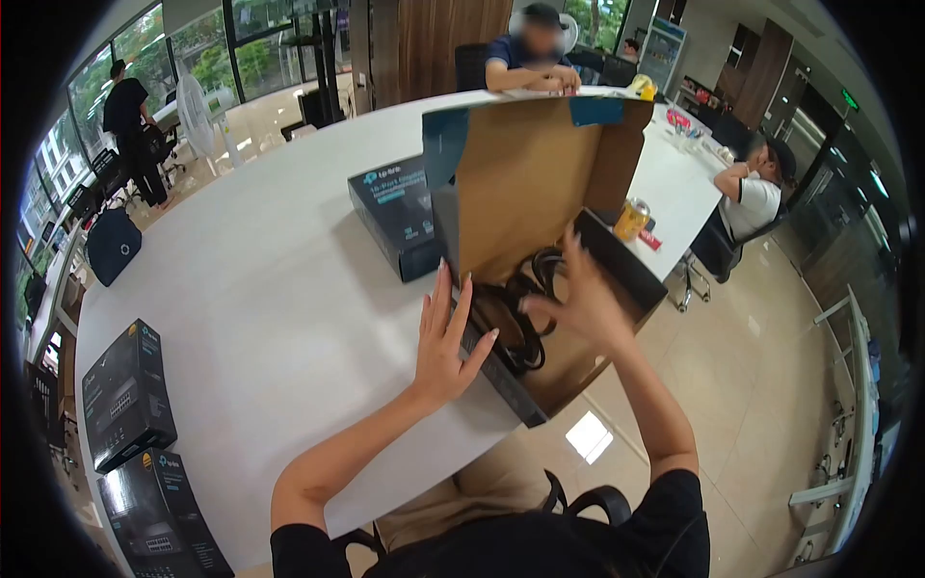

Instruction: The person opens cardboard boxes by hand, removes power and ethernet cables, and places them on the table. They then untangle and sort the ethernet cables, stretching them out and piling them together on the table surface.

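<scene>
Boxes (125, 395) number four in the head view: three closed, plus an open box (525, 183) at the counter's (270, 318) edge holding black cable (526, 364). Left hand (445, 352), outstretched, is at its left wall; right hand (590, 306), spread, near the cable.

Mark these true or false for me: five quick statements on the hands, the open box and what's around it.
1. The lid of the open box stands raised. True.
2. The right hand is gripping the yellow can. False: it is over the open box, fingers spread, and the can is beyond the box.
3. The left hand is at the left side of the open box. True.
4. The looped black cables lie outside the open box. False: they are inside it.
5. Two dark boxes lie on the table at the left of the picture. True.
</scene>
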Tool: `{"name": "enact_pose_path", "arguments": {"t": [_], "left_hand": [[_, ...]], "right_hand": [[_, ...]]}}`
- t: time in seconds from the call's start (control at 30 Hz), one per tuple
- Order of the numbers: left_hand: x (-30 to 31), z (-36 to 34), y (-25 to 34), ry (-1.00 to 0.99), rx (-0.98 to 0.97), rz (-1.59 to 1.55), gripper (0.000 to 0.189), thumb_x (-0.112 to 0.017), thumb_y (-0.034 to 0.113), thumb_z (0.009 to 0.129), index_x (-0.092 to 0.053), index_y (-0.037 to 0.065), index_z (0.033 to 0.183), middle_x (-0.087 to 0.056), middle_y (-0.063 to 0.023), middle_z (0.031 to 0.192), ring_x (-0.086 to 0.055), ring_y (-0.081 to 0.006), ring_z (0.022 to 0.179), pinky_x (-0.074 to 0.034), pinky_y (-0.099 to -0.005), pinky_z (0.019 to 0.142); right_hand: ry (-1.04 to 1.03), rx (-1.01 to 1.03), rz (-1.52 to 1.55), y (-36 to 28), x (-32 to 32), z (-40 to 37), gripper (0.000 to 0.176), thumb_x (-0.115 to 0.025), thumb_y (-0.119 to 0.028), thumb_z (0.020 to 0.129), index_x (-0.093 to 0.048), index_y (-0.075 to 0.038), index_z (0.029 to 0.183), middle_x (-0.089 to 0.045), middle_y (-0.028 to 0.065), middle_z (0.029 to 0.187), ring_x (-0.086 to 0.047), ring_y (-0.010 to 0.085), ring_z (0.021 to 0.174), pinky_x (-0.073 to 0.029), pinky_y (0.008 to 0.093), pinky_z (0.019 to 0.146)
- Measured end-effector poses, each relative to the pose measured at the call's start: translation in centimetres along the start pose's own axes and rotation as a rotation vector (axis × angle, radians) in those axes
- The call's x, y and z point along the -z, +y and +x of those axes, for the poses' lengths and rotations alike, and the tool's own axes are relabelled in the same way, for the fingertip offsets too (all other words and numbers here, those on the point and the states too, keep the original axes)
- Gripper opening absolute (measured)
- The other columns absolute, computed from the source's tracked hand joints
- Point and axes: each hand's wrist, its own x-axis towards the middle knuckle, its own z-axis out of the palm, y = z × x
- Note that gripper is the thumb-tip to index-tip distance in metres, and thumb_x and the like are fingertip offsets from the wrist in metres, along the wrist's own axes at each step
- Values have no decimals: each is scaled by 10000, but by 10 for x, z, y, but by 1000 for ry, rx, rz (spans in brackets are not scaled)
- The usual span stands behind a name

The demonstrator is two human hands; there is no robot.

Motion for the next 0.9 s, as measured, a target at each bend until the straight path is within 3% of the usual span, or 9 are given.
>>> {"name": "enact_pose_path", "arguments": {"t": [0.03,0.17,0.2,0.3,0.33,0.43,0.6,0.83,0.9], "left_hand": [[1,2,-1,16,-11,-13,715,-604,268,862,-249,57,1445,-118,-264,1497,-164,-395,1389,-210,-532,1063],[6,18,0,80,3,-83,733,-611,229,856,-223,30,1445,-110,-269,1496,-198,-406,1374,-263,-452,1069],[9,20,0,83,27,-49,736,-603,187,855,-200,26,1449,-104,-257,1502,-200,-401,1373,-268,-404,1076],[8,26,-5,144,82,-171,716,-579,124,867,-177,6,1449,-126,-233,1508,-164,-342,1398,-216,-394,1100],[11,29,-3,147,97,-168,700,-561,115,879,-169,9,1451,-141,-214,1510,-175,-324,1398,-203,-378,1107],[14,35,-10,163,106,-166,733,-559,118,878,-127,35,1463,-139,-188,1518,-176,-320,1398,-189,-379,1117],[20,40,-24,168,152,-179,758,-553,153,885,-84,68,1473,-134,-184,1519,-199,-331,1388,-227,-389,1106],[24,36,-33,94,193,-77,789,-559,184,881,-49,72,1473,-205,-194,1494,-260,-338,1362,-271,-372,1091],[21,31,-33,72,175,-73,793,-576,193,874,-68,67,1470,-194,-188,1497,-266,-338,1358,-279,-375,1087]], "right_hand": [[-156,17,133,26,-26,-4,1307,-729,-658,597,0,10,1450,-174,405,1403,-159,501,1340,-235,444,1091],[-499,-73,-142,10,-26,-14,1202,-688,-651,672,-40,-11,1457,-283,349,1390,-345,441,1284,-333,410,1048],[-534,-88,-123,10,-26,-10,1165,-682,-649,672,-93,-20,1457,-356,334,1345,-450,440,1192,-412,410,971],[-510,-86,-109,17,-28,-4,1161,-716,-622,627,-131,-66,1462,-396,329,1295,-527,447,1100,-450,435,928],[-441,-29,-170,22,-32,-2,1117,-738,-555,623,-168,-72,1453,-453,281,1234,-550,410,1070,-466,440,899],[-528,-23,-225,27,-34,13,1094,-744,-527,627,-173,-81,1447,-459,271,1241,-535,403,1098,-471,424,895],[-601,-98,-302,15,-43,19,943,-770,-437,615,-309,-50,1341,-566,229,1173,-537,360,1123,-299,577,971],[-518,-44,-51,34,-60,23,710,-754,-331,671,-401,-5,1193,-573,248,1111,-551,360,1078,-438,452,892],[-448,9,-185,35,-62,16,636,-750,-276,686,-416,8,1148,-575,249,1081,-569,379,1031,-474,424,856]]}}
